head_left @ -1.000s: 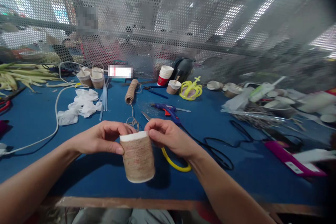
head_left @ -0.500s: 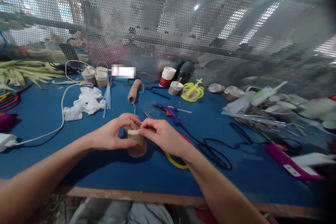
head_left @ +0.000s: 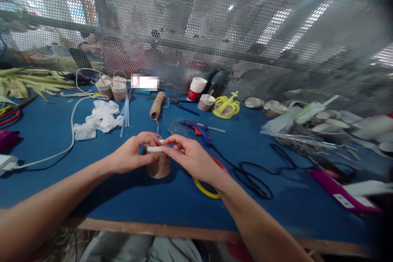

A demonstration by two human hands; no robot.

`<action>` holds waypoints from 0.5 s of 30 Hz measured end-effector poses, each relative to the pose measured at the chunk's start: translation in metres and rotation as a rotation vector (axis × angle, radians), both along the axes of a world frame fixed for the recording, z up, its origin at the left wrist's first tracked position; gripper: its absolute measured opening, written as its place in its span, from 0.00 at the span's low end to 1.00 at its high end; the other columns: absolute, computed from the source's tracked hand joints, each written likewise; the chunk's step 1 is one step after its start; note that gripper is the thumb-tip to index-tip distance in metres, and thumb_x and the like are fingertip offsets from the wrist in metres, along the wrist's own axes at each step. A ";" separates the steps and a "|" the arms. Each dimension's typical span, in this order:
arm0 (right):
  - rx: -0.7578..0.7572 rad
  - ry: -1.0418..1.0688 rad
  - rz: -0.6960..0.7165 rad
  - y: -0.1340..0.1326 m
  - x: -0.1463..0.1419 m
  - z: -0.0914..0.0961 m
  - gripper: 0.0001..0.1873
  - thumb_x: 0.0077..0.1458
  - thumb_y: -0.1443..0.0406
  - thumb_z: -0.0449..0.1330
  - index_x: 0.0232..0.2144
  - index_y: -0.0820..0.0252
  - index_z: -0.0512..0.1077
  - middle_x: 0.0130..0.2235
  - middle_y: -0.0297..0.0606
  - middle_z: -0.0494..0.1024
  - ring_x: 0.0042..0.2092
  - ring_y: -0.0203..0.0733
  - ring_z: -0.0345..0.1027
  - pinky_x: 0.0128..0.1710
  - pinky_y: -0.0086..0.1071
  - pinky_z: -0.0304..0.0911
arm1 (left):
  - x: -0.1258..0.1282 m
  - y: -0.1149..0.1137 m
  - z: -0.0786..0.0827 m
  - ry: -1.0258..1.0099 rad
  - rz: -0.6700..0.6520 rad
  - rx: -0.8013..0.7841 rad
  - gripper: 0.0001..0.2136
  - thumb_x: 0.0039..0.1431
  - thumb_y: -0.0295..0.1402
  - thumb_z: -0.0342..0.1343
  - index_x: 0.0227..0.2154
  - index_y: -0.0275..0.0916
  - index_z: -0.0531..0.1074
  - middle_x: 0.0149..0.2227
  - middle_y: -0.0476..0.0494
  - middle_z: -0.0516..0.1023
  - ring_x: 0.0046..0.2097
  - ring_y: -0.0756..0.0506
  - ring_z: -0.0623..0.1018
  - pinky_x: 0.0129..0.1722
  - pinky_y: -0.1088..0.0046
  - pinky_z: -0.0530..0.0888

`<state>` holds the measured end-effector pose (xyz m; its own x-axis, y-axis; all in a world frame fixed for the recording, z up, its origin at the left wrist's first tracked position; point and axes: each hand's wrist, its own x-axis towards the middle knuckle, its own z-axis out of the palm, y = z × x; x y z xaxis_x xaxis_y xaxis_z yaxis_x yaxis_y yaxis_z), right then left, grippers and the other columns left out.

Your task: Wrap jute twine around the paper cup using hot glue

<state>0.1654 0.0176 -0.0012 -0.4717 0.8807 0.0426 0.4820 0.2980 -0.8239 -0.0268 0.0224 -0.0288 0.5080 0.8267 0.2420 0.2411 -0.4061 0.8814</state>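
Observation:
A paper cup wrapped in brown twine [head_left: 159, 163] stands on the blue table [head_left: 46, 147], its white rim showing at the top. My left hand [head_left: 132, 156] is closed around its left side. My right hand [head_left: 187, 156] pinches at the rim on the right, fingers curled. A strand of twine runs from the cup back to a twine spool [head_left: 155, 106] lying farther off on the table.
Yellow-handled scissors [head_left: 204, 188] lie under my right wrist. A blue glue gun [head_left: 198, 127] with a black cord, white crumpled paper [head_left: 98, 120], a white cable, wrapped cups [head_left: 112, 88], a yellow crown [head_left: 226, 106] and clutter at right surround me. A perforated screen stands behind; a person sits beyond it.
The cup was held up close to the camera a second ago; both hands have lowered it onto the table and stay on it near the rim.

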 end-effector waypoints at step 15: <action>0.081 -0.009 0.036 -0.006 -0.005 -0.001 0.08 0.55 0.64 0.53 0.37 0.61 0.68 0.27 0.32 0.70 0.26 0.32 0.61 0.27 0.27 0.58 | 0.007 -0.007 0.012 0.009 0.064 -0.017 0.03 0.48 0.30 0.52 0.23 0.37 0.65 0.38 0.41 0.73 0.48 0.42 0.70 0.49 0.63 0.65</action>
